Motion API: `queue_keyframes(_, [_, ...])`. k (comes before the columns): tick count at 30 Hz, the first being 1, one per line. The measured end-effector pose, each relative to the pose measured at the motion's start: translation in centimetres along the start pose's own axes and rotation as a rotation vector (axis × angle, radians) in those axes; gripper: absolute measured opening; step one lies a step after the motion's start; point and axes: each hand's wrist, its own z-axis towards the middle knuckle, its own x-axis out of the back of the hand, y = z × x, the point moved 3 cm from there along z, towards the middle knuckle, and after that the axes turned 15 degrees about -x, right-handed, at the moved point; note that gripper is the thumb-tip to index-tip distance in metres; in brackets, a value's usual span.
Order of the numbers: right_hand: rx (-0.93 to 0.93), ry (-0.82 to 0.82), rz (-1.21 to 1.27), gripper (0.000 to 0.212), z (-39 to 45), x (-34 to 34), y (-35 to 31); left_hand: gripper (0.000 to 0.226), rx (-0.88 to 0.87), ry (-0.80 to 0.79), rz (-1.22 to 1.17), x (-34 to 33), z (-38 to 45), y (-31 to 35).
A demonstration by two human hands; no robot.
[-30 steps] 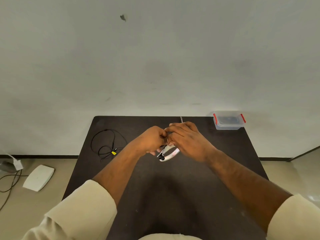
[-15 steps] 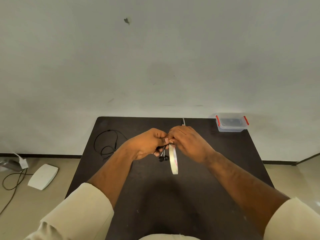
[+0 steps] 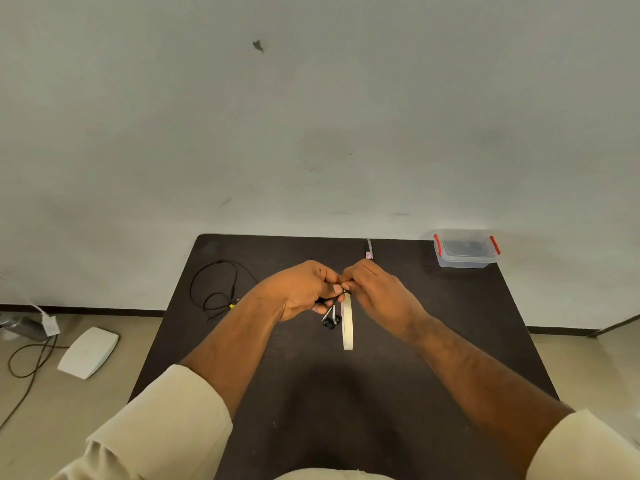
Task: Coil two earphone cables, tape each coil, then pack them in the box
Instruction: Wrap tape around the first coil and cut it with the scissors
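Head view: both hands meet above the table (image 3: 450, 341) centre. Left hand (image 3: 301, 289) grips a coiled earphone cable (image 3: 330, 315), earbuds dangling; right hand (image 3: 377, 292) pinches the tape roll (image 3: 347, 323), hanging on edge. Second cable (image 3: 216, 287) lies loose at ten o'clock; box (image 3: 465, 249), lidded, sits at two o'clock.
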Motion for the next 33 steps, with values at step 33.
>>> queue_keyframes(33, [-0.294, -0.17, 0.347, 0.018, 0.0, 1.5, 0.5, 0.004, 0.017, 0.294, 0.053, -0.3, -0.8, 0.4])
